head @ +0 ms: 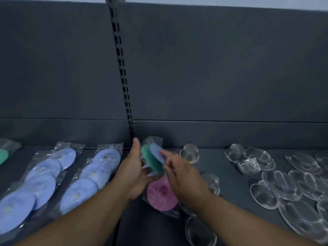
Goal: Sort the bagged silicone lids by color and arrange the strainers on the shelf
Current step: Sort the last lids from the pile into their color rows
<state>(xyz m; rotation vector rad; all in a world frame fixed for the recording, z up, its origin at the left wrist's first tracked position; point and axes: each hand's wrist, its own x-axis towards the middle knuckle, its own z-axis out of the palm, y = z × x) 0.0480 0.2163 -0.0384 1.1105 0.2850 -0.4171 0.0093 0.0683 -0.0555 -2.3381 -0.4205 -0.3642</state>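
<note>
Fingers (148,173) of the left hand (134,167) curl under a held bag (153,158) with a green and a blue lid inside, thumb raised clear. The right hand (181,174) pinches the blue lid's edge through the plastic with its fingertips (166,157).

Far left of the fingers lies a green bag (3,155), then two rows of blue bags (42,176) nearer them. A pink bag (161,194) lies just beneath both hands. Mesh strainers (248,158) lie scattered to their right on the shelf (234,189).

Lid sorting looks to be the step in hand, with the strainers not yet arranged. The next move calls for choosing a pile, which is awkward since this bag shows two colors.
</note>
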